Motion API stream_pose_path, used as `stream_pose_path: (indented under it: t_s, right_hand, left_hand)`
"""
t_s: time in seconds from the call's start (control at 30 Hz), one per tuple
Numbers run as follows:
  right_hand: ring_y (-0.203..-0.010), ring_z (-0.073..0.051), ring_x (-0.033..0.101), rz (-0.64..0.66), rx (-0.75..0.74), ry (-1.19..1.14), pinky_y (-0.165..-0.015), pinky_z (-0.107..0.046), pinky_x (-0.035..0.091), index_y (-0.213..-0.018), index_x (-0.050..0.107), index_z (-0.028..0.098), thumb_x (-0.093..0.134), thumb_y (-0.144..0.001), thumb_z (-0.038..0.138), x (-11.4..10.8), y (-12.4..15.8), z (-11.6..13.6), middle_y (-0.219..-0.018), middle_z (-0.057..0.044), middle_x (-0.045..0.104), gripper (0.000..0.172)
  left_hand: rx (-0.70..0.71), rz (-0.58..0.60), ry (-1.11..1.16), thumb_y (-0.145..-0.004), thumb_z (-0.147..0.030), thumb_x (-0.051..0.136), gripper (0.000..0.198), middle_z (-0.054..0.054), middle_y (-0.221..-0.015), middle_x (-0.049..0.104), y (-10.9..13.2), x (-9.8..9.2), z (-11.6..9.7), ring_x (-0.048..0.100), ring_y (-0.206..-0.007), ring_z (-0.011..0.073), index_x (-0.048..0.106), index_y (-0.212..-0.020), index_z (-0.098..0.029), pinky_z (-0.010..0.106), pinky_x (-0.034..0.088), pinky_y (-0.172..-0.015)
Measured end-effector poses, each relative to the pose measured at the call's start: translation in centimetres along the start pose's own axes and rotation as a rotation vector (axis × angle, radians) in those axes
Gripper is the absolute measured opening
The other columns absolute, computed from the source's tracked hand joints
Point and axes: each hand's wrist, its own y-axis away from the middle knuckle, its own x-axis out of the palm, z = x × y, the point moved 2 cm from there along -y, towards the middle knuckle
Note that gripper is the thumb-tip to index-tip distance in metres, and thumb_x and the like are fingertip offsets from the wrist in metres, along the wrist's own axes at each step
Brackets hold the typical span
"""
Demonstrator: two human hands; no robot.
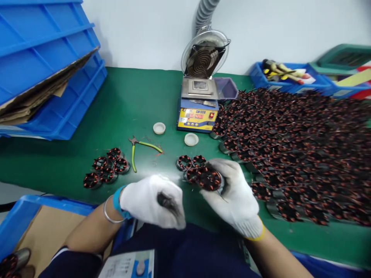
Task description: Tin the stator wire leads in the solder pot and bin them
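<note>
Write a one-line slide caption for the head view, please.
Gloved right hand holds a wire-wound ring beside three others, gloved left hand near green-handled pliers.

Green surface (pixel 127 96): free rm at back edge btwn blue crates (pixel 37 56) (L end) & yellow/blue unit (pixel 196 116). Nearer front, low obstacles: pliers (pixel 133 141), 2 white dishes (pixel 159 128), 5 wound rings (pixel 108 175) twd front-L corner. R half blocked by packed rings (pixel 290 146), back to blue bins (pixel 259 78); bare strip btwn them & front edge.

Wound ring (pixel 209 178) in right hand (pixel 236 195)
</note>
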Motion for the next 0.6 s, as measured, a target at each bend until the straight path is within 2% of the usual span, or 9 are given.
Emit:
stream_pose_path:
  t_s: [0.1,0.13,0.17,0.27,0.33,0.4,0.53,0.57,0.6]
  right_hand:
    - [-0.109,-0.032,0.068,-0.011,0.008,-0.039,-0.094,-0.05,0.06,-0.127,0.051,0.026,0.068,-0.08,0.033,0.2,0.0,0.1,-0.115,-0.013,0.066,0.05]
    - [-0.109,-0.032,0.068,-0.02,-0.003,-0.052,-0.094,-0.05,0.06,-0.126,0.052,0.026,0.069,-0.08,0.034,0.4,0.0,0.2,-0.115,-0.013,0.066,0.05]
    - [-0.109,-0.031,0.068,-0.031,-0.014,-0.061,-0.094,-0.049,0.06,-0.124,0.053,0.025,0.07,-0.079,0.034,0.5,-0.1,0.4,-0.114,-0.012,0.067,0.049]
    - [-0.11,-0.029,0.07,-0.035,-0.008,-0.076,-0.095,-0.045,0.061,-0.123,0.058,0.022,0.07,-0.081,0.031,1.0,-0.2,0.6,-0.117,-0.013,0.069,0.045]
    - [-0.107,-0.028,0.071,-0.025,0.002,-0.095,-0.092,-0.043,0.062,-0.119,0.061,0.021,0.07,-0.08,0.032,1.2,-0.2,0.6,-0.116,-0.013,0.07,0.042]
    - [-0.104,-0.027,0.072,-0.041,-0.009,-0.114,-0.089,-0.042,0.063,-0.117,0.062,0.02,0.073,-0.079,0.033,1.1,-0.2,0.6,-0.113,-0.013,0.07,0.042]
    - [-0.101,-0.025,0.073,-0.088,-0.026,-0.093,-0.086,-0.039,0.064,-0.116,0.06,0.021,0.073,-0.079,0.033,0.9,-0.3,0.8,-0.11,-0.011,0.07,0.041]
    - [-0.101,-0.024,0.073,-0.092,-0.031,-0.082,-0.087,-0.039,0.064,-0.116,0.06,0.021,0.073,-0.079,0.032,1.0,-0.4,0.9,-0.11,-0.011,0.07,0.04]
    - [-0.101,-0.024,0.073,-0.097,-0.046,-0.074,-0.087,-0.039,0.064,-0.115,0.06,0.021,0.072,-0.079,0.03,1.1,-0.5,1.0,-0.11,-0.011,0.071,0.039]
  left_hand:
    - [-0.12,-0.429,0.168,-0.081,-0.056,0.074,0.04,0.004,-0.067,0.064,-0.3,-0.8,0.4,0.057,-0.054,0.0137,0.064,-0.074,-0.017,0.024,0.043,-0.047]
    - [-0.162,-0.506,0.177,-0.079,-0.058,0.074,0.042,0.003,-0.07,0.064,-0.6,-0.6,0.8,0.057,-0.055,0.0131,0.063,-0.078,-0.017,0.023,0.042,-0.047]
    - [-0.213,-0.48,0.196,-0.077,-0.059,0.076,0.044,0.003,-0.073,0.064,-1.0,-0.1,1.1,0.058,-0.055,0.0129,0.062,-0.082,-0.017,0.022,0.042,-0.047]
    - [-0.393,-0.231,0.362,-0.073,-0.062,0.077,0.05,0.001,-0.067,0.061,-2.1,2.0,2.0,0.056,-0.048,0.0113,0.058,-0.076,-0.016,0.022,0.043,-0.044]
    - [-0.435,-0.209,0.481,-0.075,-0.063,0.075,0.051,0.0,-0.061,0.058,-2.2,2.7,2.1,0.051,-0.041,0.0093,0.055,-0.071,-0.017,0.02,0.04,-0.039]
    - [-0.373,-0.324,0.572,-0.074,-0.062,0.077,0.051,-0.001,-0.056,0.056,-1.9,2.6,2.0,0.048,-0.038,0.0086,0.055,-0.069,-0.017,0.019,0.036,-0.036]
    - [-0.12,-0.758,0.554,-0.074,-0.068,0.074,0.055,-0.003,-0.053,0.053,-1.1,1.1,1.8,0.044,-0.038,0.0072,0.053,-0.067,-0.018,0.017,0.032,-0.035]
    - [-0.108,-0.78,0.498,-0.073,-0.071,0.073,0.057,-0.003,-0.055,0.055,-1.2,1.0,1.8,0.045,-0.039,0.0071,0.055,-0.069,-0.017,0.017,0.032,-0.036]
    - [-0.136,-0.741,0.445,-0.073,-0.073,0.072,0.058,-0.002,-0.056,0.056,-1.3,1.1,1.9,0.046,-0.039,0.0072,0.057,-0.071,-0.017,0.018,0.033,-0.037]
